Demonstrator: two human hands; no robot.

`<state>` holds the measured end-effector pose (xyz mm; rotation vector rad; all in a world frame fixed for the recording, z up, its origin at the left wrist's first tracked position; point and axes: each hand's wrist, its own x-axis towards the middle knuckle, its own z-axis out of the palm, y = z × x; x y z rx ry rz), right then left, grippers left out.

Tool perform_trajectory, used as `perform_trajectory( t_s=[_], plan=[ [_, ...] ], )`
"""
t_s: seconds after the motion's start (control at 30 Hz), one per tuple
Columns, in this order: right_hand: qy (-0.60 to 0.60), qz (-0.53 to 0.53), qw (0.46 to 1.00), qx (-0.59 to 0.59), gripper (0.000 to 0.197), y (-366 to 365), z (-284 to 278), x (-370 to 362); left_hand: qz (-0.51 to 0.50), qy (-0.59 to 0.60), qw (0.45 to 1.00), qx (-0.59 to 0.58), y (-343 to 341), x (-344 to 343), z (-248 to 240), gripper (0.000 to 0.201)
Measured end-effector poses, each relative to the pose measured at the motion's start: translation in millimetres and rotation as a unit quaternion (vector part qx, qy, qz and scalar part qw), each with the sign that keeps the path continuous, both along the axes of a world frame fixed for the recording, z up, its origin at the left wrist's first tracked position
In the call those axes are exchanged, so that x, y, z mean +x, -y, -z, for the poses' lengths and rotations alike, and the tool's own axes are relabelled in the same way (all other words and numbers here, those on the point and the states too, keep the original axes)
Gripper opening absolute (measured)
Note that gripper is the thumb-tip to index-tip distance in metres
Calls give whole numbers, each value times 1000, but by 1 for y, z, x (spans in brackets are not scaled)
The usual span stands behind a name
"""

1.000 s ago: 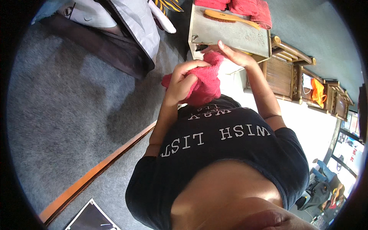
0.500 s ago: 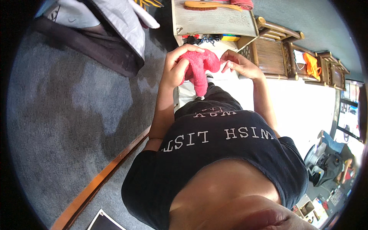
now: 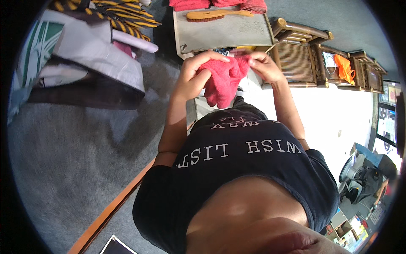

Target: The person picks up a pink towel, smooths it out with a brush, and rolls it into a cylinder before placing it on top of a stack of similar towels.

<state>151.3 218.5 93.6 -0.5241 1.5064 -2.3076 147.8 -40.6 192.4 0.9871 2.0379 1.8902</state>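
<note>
A red terry cloth towel (image 3: 223,82) hangs bunched up between my two hands, in front of my dark shirt. My left hand (image 3: 195,75) grips its left side, the thumb bent in over the fabric. At the upper right corner, my right hand (image 3: 265,67) pinches the towel between thumb and fingers. The lower end of the cloth droops loosely. Beyond my hands stands a worn whitish cabinet (image 3: 224,36), with a wooden-handled brush (image 3: 218,15) lying on its top.
More red towels (image 3: 191,4) lie at the cabinet's far edge. Bamboo chairs (image 3: 294,63) line the right, one with an orange cloth (image 3: 344,68). A grey-white bag-like item (image 3: 99,57) and yellow-black striped fabric (image 3: 127,15) are at the left. A fan-like round object (image 3: 349,168) stands at right.
My right hand, with its fingers off the main bulk before, now pinches the towel's corner. The towel has spread from a rolled bundle into a looser, hanging shape. The view has shifted.
</note>
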Motion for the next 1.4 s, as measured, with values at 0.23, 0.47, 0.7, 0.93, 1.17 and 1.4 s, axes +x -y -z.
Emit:
perform_trajectory(
  t_s=[0.23, 0.47, 0.7, 0.93, 1.17, 1.4],
  plan=[
    [-203, 128, 969, -57, 26, -76, -91, -33, -138, -127, 957, -220, -20, -33, -35, 42],
    [-265, 239, 934, 6, 25, -117, -98, -65, -259, -330, 873, -248, -47, -86, -35, 20],
    [-292, 322, 890, 137, 19, -146, -109, -69, -304, -350, 855, -232, -78, -112, -20, 17],
    [-196, 349, 915, 55, 14, -177, -90, -83, -275, -278, 901, -189, -98, -108, -9, 19],
    [-155, 367, 915, 68, 15, -189, -87, -81, -248, -296, 884, -264, -112, -94, -17, 36],
    [-215, 311, 923, 68, 14, -184, -100, -81, -282, -340, 855, -272, -95, -110, -12, 31]
  ],
)
